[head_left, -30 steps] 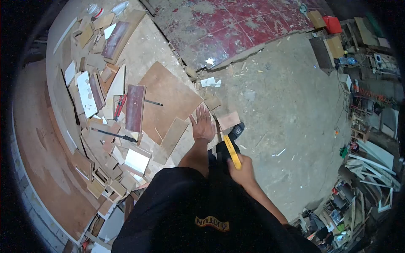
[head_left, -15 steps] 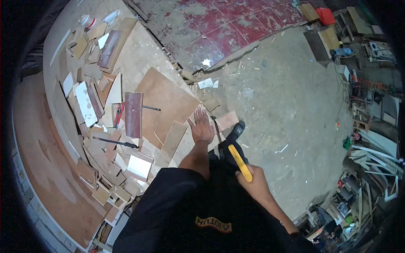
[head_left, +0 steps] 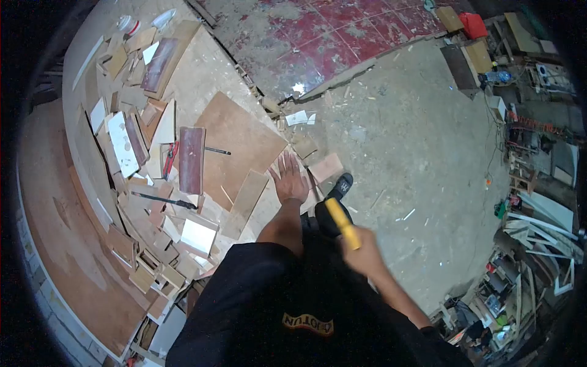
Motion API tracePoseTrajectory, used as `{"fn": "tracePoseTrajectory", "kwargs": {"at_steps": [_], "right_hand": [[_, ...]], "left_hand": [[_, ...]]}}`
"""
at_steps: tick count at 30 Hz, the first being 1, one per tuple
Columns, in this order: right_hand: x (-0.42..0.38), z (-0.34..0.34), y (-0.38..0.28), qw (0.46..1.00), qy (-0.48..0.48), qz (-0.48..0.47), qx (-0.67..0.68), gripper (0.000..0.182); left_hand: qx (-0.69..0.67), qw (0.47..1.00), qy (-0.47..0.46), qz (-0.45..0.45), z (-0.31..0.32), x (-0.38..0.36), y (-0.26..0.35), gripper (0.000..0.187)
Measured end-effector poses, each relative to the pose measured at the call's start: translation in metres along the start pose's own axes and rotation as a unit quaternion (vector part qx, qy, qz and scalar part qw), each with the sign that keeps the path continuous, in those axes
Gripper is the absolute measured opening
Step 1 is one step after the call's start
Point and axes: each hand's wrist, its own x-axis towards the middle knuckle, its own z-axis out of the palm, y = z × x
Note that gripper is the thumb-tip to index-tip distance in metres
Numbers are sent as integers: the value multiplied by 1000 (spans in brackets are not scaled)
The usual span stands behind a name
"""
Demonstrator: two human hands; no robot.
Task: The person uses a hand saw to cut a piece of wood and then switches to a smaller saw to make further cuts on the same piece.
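My left hand [head_left: 291, 183] lies flat with its fingers spread on the pale edge of the worktable [head_left: 278, 177], beside the corner of a thin brown sheet [head_left: 229, 128]. In my right hand [head_left: 365, 251] is a yellow-handled tool [head_left: 341, 221], held off the table's edge in front of my body. Its working end cannot be made out. A narrow wooden board [head_left: 247, 202] lies left of my left hand. On the brown sheet rest a dark, pencil-like rod [head_left: 218, 151] and part of a reddish-brown panel [head_left: 192, 160].
Wood offcuts [head_left: 150, 266] crowd the table's left side, with a red-handled tool [head_left: 170, 160] and a black bar tool [head_left: 162, 199] among them. A pinkish block [head_left: 326, 167] lies on the floor near my shoe [head_left: 344, 183]. Scrap [head_left: 538, 226] is heaped along the right.
My right hand and the yellow-handled tool have moved slightly up, away from my body, and look blurred. My left hand stays pressed on the table. The whole view has shifted a little.
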Motion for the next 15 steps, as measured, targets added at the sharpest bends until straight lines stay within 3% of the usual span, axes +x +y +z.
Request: {"fn": "tracePoseTrajectory", "kwargs": {"at_steps": [1, 3, 4, 5, 6, 7, 9, 11, 13, 15], "right_hand": [[-6, -11, -2, 998, 14, 55, 2, 20], [-10, -3, -20, 999, 12, 4, -53, 18], [-4, 5, -20, 999, -5, 25, -33, 18], [6, 10, -17, 999, -21, 43, -16, 18], [13, 17, -11, 998, -47, -30, -5, 18], [10, 24, -6, 993, -72, -96, 7, 19], [1, 16, -15, 996, -31, -86, 0, 20], [-3, -12, 5, 999, 44, 23, -11, 21], [-10, 2, 15, 996, 57, -31, -60, 23], [-16, 5, -12, 997, 31, -11, -69, 24]], "left_hand": [[-1, 1000, -1, 6, 2, -6, 1, 79], [-10, 999, -34, 19, -6, -3, 1, 79], [-8, 999, -31, 13, 15, 3, -5, 79], [70, 995, 69, 16, 52, 15, -10, 79], [145, 976, 162, 19, 55, 13, -7, 79], [141, 978, 155, 20, 60, -1, -4, 79], [-27, 1000, 3, 7, 7, -1, 1, 79], [-28, 999, 22, 18, 10, -2, 2, 78], [-25, 1000, 2, 4, 8, 0, 2, 78], [-23, 1000, 5, -3, 5, -1, 2, 78]]}}
